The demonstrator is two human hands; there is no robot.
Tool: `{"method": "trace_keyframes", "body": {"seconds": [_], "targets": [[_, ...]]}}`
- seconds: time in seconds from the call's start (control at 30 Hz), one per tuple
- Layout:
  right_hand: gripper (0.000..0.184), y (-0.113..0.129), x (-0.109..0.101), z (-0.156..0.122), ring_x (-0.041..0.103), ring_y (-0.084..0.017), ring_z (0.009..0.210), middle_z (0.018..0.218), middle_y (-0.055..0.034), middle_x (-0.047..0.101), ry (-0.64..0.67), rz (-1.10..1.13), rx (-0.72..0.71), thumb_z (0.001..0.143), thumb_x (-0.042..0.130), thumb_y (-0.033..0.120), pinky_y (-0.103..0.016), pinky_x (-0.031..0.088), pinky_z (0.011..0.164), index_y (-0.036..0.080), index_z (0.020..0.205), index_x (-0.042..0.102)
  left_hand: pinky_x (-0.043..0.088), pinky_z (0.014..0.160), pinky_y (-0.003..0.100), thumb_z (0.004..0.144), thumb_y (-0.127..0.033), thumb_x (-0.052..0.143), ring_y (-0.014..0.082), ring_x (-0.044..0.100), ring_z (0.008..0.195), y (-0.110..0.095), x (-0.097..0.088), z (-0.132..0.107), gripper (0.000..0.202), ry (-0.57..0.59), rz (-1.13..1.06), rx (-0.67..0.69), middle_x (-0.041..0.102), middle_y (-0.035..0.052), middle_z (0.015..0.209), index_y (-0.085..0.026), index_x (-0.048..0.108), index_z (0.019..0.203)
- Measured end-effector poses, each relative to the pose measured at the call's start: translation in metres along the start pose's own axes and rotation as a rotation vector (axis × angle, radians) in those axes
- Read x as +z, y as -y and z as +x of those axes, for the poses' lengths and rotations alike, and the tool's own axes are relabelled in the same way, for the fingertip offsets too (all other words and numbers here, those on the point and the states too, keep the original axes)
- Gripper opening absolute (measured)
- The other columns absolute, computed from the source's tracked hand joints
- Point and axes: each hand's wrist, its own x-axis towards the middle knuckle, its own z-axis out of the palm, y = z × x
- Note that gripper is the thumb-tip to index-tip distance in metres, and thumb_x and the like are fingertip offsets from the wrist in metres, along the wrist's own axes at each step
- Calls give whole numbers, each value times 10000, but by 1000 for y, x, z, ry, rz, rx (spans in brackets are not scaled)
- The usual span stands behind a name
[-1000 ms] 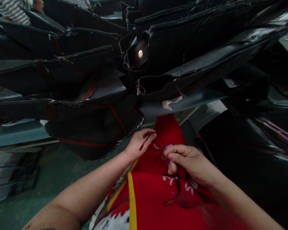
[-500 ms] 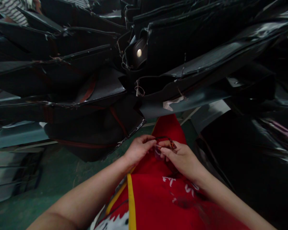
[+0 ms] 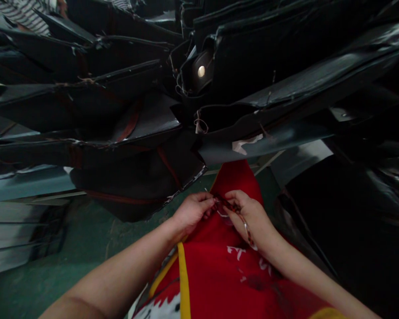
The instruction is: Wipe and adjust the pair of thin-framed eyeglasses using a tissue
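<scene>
Over my lap, both hands are close together on what looks like a pair of glasses with a brown tortoiseshell-patterned frame. My left hand pinches one end between thumb and fingertips. My right hand grips the frame, and a slim curved arm of it lies across the back of the thumb towards the wrist. A faint clear lens shows below the fingers. A thin pale tip sticks up by the left fingertips; what it is I cannot make out. Beneath the hands is a red apron with yellow edging.
Several black bag pieces with brown straps are heaped on a table ahead. One shows a round metal snap. A large black bundle stands at my right. Striped cloth shows at top left, above the green floor.
My right hand has turned and its fingers have lifted, so the slim arm now lies over the thumb side. My left hand keeps its pinch. The view has shifted slightly.
</scene>
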Motion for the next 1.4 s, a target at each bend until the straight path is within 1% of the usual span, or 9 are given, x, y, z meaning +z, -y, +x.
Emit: {"method": "trace_keyframes", "body": {"seconds": [0.13, 0.27, 0.43, 0.6, 0.7, 0.8, 0.93, 1.2, 1.4], "targets": [[168, 4, 2, 5, 589, -165, 679, 751, -37, 628, 33, -90, -4, 735, 491, 245, -256, 454, 631, 171, 858, 578, 274, 464, 198, 661, -353, 599, 69, 377, 468, -1, -1, -3, 237, -9, 3, 26, 465, -26, 533, -121, 553, 678], [156, 8, 7, 8, 565, -180, 782, 821, -54, 611, -37, -118, -144, 755, 470, 205, -287, 446, 731, 179, 832, 603, 291, 473, 197, 635, -336, 618, 70, 408, 475, 1, -1, -4, 249, 5, -25, -6, 504, -18, 575, -120, 572, 749], [218, 12, 8, 6, 539, -189, 876, 927, -81, 571, -98, -125, -213, 762, 470, 156, -309, 428, 815, 168, 953, 573, 286, 461, 190, 604, -269, 606, 71, 424, 476, 2, 0, -3, 198, 6, -66, -39, 524, -10, 584, -124, 558, 730], [418, 16, -7, 2, 546, -204, 950, 1039, -86, 580, 56, 343, 90, 666, 620, 271, -311, 431, 833, 167, 1062, 537, 276, 462, 187, 596, -273, 619, 64, 405, 471, -1, -5, -4, 204, -7, -121, -34, 505, -19, 579, -127, 552, 723], [436, 11, -13, 4, 579, -171, 824, 914, -65, 619, -27, 622, 326, 590, 663, 305, -258, 461, 715, 159, 987, 553, 257, 457, 189, 591, -272, 634, 58, 391, 463, -4, -9, -6, 212, 21, -115, -36, 495, -25, 574, -124, 557, 722], [223, 7, -13, 8, 503, -108, 532, 605, -1, 569, -53, 437, 359, 623, 613, 334, -204, 395, 497, 150, 743, 572, 264, 465, 194, 582, -269, 645, 55, 387, 463, -8, -9, -8, 208, 49, -130, -13, 506, -18, 596, -121, 561, 701], [232, 8, -10, 10, 385, -80, 436, 472, 24, 463, 74, 176, 301, 652, 539, 358, -190, 278, 406, 146, 559, 528, 270, 479, 197, 584, -274, 651, 57, 385, 472, -12, -6, -11, 206, 64, -133, 9, 500, -16, 598, -118, 560, 684], [217, 13, -10, 4, 344, -62, 303, 426, 76, 448, 357, 339, 417, 644, 535, 378, -162, 213, 325, 180, 704, 469, 290, 502, 198, 637, -321, 610, 74, 403, 511, -9, -5, -8, 218, -48, 21, 24, 499, -11, 592, -117, 553, 690], [188, 11, -2, 7, 368, -60, 327, 410, 74, 413, 234, 230, 382, 701, 486, 348, -153, 244, 336, 172, 638, 480, 316, 498, 201, 682, -356, 581, 82, 424, 505, -9, -3, -7, 242, -27, 83, 57, 516, -3, 591, -116, 572, 713]]}}
